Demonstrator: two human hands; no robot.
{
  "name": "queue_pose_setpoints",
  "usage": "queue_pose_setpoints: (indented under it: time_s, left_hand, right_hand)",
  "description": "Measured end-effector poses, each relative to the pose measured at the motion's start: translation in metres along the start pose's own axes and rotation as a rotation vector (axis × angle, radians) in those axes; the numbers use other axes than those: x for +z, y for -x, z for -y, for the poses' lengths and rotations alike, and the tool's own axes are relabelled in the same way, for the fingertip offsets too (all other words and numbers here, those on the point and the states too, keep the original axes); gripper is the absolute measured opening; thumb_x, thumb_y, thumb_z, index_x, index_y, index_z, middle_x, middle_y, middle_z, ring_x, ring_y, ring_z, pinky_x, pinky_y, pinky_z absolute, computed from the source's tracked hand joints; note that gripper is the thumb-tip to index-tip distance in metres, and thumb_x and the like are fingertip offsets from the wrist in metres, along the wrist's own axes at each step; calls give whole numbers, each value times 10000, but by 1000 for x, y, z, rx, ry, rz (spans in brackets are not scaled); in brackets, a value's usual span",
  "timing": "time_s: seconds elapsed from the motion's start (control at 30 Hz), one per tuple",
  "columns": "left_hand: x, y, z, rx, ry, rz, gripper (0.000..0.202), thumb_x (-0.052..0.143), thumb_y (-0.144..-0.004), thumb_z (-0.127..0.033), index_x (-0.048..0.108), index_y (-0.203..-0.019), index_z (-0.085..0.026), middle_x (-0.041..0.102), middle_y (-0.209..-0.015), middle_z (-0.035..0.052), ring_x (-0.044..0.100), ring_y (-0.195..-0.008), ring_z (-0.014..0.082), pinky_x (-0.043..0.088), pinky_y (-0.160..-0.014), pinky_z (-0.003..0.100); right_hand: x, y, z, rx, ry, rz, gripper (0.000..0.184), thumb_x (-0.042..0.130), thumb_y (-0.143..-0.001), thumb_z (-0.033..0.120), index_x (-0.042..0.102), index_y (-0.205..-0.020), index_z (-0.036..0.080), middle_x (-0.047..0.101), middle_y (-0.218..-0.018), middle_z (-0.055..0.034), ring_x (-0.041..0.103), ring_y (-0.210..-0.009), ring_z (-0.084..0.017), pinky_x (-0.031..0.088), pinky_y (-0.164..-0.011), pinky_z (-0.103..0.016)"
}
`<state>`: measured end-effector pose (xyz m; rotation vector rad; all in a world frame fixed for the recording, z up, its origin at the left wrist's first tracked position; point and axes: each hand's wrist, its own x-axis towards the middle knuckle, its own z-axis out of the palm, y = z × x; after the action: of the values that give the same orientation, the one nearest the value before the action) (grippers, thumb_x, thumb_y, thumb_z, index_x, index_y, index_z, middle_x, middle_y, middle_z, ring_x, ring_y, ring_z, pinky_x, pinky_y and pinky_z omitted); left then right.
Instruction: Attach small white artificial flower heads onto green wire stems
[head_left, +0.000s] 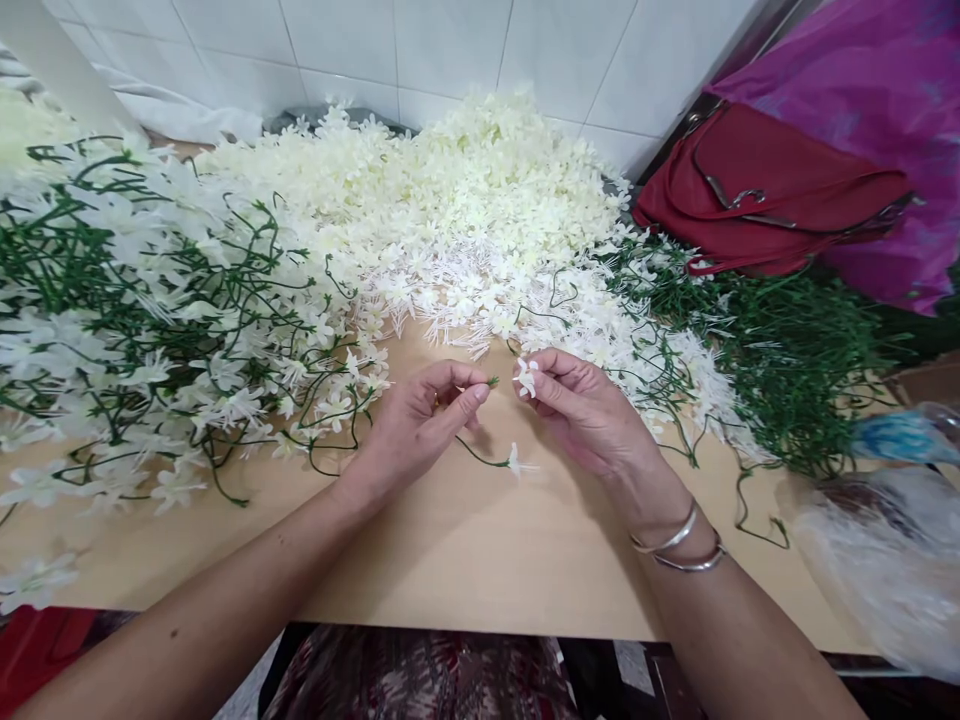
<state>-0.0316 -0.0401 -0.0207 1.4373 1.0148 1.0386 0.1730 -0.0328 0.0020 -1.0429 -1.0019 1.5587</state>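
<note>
My left hand (431, 415) pinches a green artificial flower stem (493, 381) between thumb and forefinger, its tip poking out to the right. From below that hand the stem trails down to a small white blossom (514, 461) just above the tabletop. Facing it, my right hand (581, 405) holds a small white artificial flower (526, 378) in its fingertips. A short gap separates the stem tip and this flower. Behind both hands lies a heap of loose white flower pieces (480, 290).
Assembled white flowers on green stems (172, 300) pile up at left. Pale yellow petals (510, 170) are heaped by the tiled wall (450, 50). At right are bare green stems (795, 340), a red handbag (780, 190), a purple bag (892, 120) and clear plastic (892, 560).
</note>
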Motion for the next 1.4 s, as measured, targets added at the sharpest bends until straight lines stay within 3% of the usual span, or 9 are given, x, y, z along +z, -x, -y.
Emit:
queue_pose_setpoints:
  time_s: [0.37, 0.7, 1.03, 1.4]
  left_hand:
    - [2, 0, 4, 83, -58, 11, 180, 685, -960, -376, 740, -981, -207, 704, -815, 20, 643, -713, 144, 489, -645, 265]
    - [0, 1, 5, 115, -168, 18, 188, 650, -983, -373, 728, -984, -202, 689, -779, 6, 597, -674, 128, 464, -618, 245]
    - [0, 1, 9, 63, -223, 12, 178, 636, -989, -369, 690, -964, -201, 715, -696, -18, 604, -592, 114, 424, -582, 239]
    - [1, 3, 10, 86, -190, -35, 187, 611, -1016, -374, 678, -953, -210, 748, -721, -5, 650, -646, 140, 450, -648, 261]
  right_hand:
    - [2, -2, -8, 47, -58, 46, 324, 1017, -605, 404, 787, -762, 237, 692, -723, 41, 581, -688, -110, 483, -747, -270]
    - [-1, -3, -13, 51, 12, 83, 295, 996, -640, 403, 792, -764, 230, 720, -747, 26, 609, -739, -127, 470, -764, -288]
    - [5, -2, -19, 5, 130, -1, 347, 984, -639, 442, 752, -754, 212, 699, -745, 29, 568, -706, -123, 436, -706, -289]
    - [12, -5, -33, -78, 112, -66, 324, 974, -656, 456, 756, -773, 246, 654, -715, 36, 534, -666, -133, 457, -666, -302]
